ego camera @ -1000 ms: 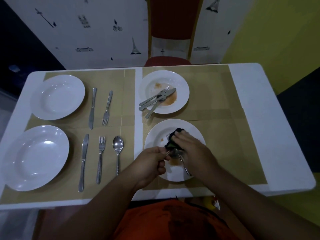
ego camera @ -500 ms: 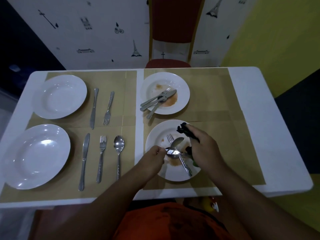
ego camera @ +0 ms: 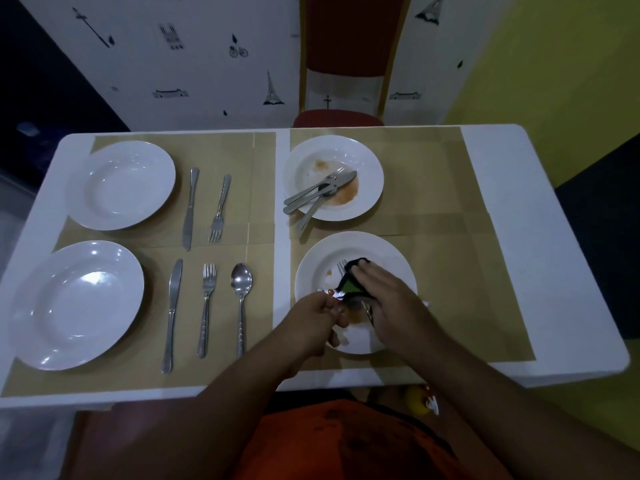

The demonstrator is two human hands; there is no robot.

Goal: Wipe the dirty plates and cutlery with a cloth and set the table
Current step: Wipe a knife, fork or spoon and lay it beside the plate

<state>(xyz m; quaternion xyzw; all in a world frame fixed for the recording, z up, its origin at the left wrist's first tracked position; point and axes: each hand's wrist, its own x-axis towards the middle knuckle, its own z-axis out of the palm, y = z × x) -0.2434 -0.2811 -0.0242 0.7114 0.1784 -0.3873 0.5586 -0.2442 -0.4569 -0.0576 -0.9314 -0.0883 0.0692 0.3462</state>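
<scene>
Right hand [ego camera: 391, 299]: lower centre-right of the frame, over the near plate [ego camera: 384, 252]; fingers curled over a dark cloth [ego camera: 353, 277] and pressing it down on a cutlery piece [ego camera: 350, 301].
Left hand [ego camera: 318, 317]: just left of the right hand, at the plate's left rim; fingers curled, pinching the end of the same cutlery piece. Which utensil it is: cannot tell, mostly covered.
Cloth: dark with a green patch, bunched under the right fingers, inside the near plate.
Near plate: white, lower right of the table, brownish smears on it; fork [ego camera: 342, 266] tines show just left of the cloth.
Far plate [ego camera: 370, 157]: above the near plate, orange-brown stains; a bundle of cutlery [ego camera: 317, 195] lies across it, handles over the lower-left rim.
Clean plates: one upper left [ego camera: 121, 185], one lower left [ego camera: 76, 304].
Upper-left setting: knife [ego camera: 189, 207] and second fork [ego camera: 220, 207] side by side.
Lower-left setting: second knife [ego camera: 172, 313], third fork [ego camera: 206, 308], spoon [ego camera: 241, 306], in a row, apart.
Surface: tan placemats [ego camera: 450, 271] on a white table [ego camera: 502, 202].
Top centre: red chair [ego camera: 343, 64].
</scene>
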